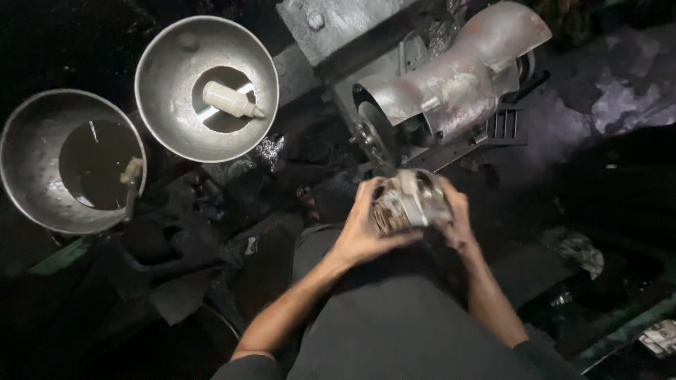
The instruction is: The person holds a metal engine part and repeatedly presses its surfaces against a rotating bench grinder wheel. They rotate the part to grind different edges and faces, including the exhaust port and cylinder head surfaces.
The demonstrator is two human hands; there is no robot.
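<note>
Both forearms reach forward from the lap, bent slightly inward so the hands meet. The left hand (362,229) cups the near-left side of a round metal motor part (410,203), its fingers (366,200) curled up over the rim. The right hand (456,218) clasps the opposite side, fingers wrapped around the edge. The part sits clamped between both palms, just in front of the grey bench grinder (451,84). Two metal bowls (208,88) stand well off to the left.

Dim overall; glare on metal bowls (207,88)
</note>
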